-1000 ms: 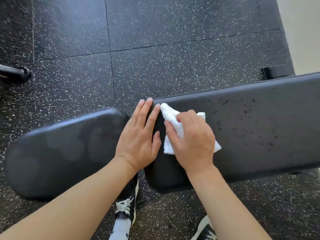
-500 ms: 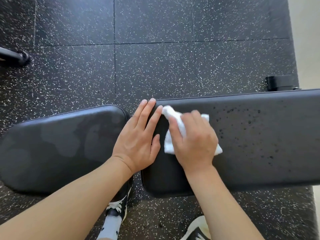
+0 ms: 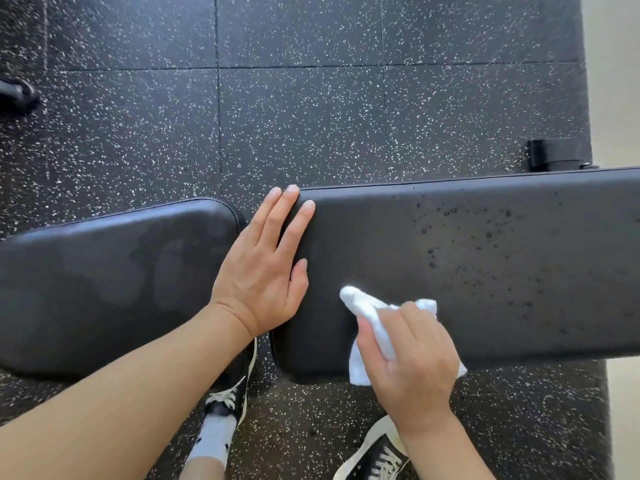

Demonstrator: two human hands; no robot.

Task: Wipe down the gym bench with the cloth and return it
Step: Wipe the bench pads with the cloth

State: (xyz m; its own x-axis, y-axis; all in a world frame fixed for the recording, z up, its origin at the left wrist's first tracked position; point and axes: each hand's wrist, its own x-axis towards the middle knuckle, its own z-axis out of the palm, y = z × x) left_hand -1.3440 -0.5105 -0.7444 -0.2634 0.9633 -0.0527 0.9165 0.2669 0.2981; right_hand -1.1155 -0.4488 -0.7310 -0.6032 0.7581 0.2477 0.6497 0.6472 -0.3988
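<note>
A person's right hand (image 3: 412,362) presses a bunched white cloth (image 3: 367,317), fingers curled round it, at the bench (image 3: 485,271) pad's near edge. The left hand (image 3: 263,271) rests flat, fingers together. Droplets farther right could be missed; the cloth overhangs and might slip off.

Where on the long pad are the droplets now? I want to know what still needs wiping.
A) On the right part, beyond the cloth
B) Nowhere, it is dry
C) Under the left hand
A: the droplets speckle the right part of the long pad, past the cloth gripped by the right hand; the left hand lies flat at the pad's left end.
</note>
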